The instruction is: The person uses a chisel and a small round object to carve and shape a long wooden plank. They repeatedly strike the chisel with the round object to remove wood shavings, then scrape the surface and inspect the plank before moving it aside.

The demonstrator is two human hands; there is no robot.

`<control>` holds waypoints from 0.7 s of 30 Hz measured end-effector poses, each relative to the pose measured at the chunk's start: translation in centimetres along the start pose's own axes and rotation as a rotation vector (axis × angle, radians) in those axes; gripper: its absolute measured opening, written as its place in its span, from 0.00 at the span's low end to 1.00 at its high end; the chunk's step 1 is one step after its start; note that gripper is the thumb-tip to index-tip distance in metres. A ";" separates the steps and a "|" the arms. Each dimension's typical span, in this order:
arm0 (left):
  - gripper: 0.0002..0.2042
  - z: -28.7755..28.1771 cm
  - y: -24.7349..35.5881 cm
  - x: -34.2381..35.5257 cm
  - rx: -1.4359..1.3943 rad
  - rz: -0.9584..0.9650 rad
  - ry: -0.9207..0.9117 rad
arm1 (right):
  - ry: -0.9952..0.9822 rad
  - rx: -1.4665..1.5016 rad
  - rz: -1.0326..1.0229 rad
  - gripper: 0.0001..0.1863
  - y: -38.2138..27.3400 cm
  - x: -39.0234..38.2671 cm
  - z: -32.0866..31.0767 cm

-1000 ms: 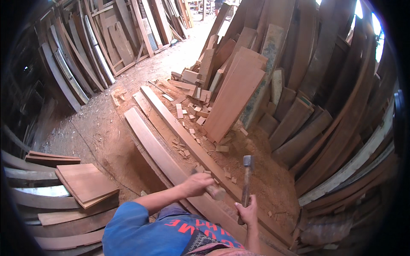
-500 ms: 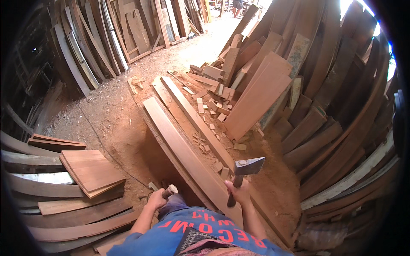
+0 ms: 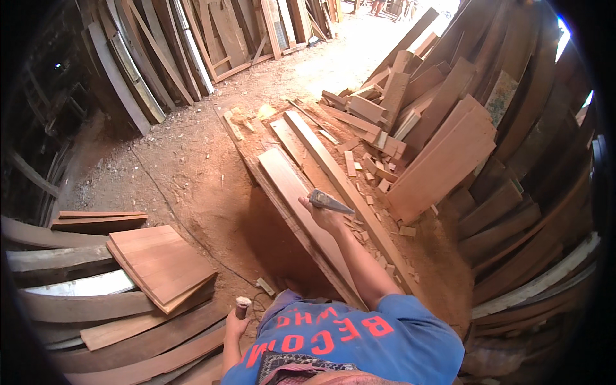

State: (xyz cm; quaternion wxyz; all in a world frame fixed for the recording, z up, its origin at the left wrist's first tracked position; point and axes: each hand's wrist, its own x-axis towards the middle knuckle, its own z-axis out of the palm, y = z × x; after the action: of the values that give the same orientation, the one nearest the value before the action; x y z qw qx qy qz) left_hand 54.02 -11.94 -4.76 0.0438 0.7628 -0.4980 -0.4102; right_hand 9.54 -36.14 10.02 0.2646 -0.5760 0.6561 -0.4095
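My right hand (image 3: 326, 217) grips a hatchet (image 3: 331, 201) over the long reddish plank (image 3: 287, 181) on the workbench. Its metal head points to the right and its handle is mostly hidden by the hand. Down by my left side, my left hand (image 3: 235, 326) is closed around a dark round handle (image 3: 242, 310) with a frayed, pale end. What lies below that handle is out of sight. The plank rests along the left side of the bench, and a narrow beam (image 3: 342, 169) runs beside it on the right, with wood chips between them.
Boards (image 3: 163, 269) lie stacked at the left above curved timbers (image 3: 90, 314). Offcuts (image 3: 366, 109) are heaped beyond the bench, and wide planks (image 3: 443, 160) lean at the right. A cable (image 3: 186, 234) crosses the dusty floor. More boards (image 3: 224, 38) stand along the far wall.
My right hand has carried the hatchet forward and left, over the plank, and turned its head. My left hand has moved lower, toward my side. The whole view has shifted too.
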 end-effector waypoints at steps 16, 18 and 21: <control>0.28 2.9 -12.0 1.2 -0.429 -0.248 0.219 | -0.198 0.167 0.172 0.15 5.4 3.3 6.0; 0.24 3.1 -12.4 1.2 -0.537 -0.279 0.281 | -0.208 0.097 0.028 0.16 4.7 4.8 5.9; 0.19 1.6 -10.6 -0.5 -0.735 -0.267 0.425 | -0.217 -0.099 -0.169 0.20 2.2 7.2 4.4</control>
State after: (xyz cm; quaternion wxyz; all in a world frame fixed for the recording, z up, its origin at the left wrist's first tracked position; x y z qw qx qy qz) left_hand 60.56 -5.69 -10.54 0.3603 0.8215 -0.1960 -0.3960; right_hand 10.50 -44.11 6.74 0.2697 -0.6825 0.5922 -0.3328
